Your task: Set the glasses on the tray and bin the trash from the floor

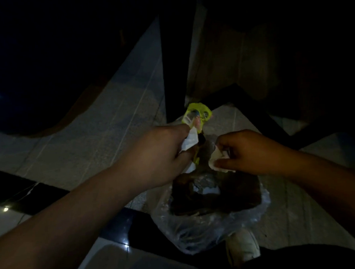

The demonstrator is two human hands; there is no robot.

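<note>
The scene is dim. My left hand point(163, 149) is closed around a yellow-green wrapper point(198, 113) and a scrap of white paper point(191, 143), both held just above the far rim of a bin. My right hand point(251, 152) pinches a crumpled white tissue point(216, 162) over the same bin. The bin point(215, 215) stands on the floor below both hands, lined with a clear plastic bag; dark trash and a white scrap lie inside it. No glasses or tray are in view.
Black table or chair legs point(175, 54) rise just beyond the bin, with a dark bar point(273, 127) slanting to the right. My white shoe point(243, 246) is beside the bin. Pale floor tiles point(112, 126) stretch to the left.
</note>
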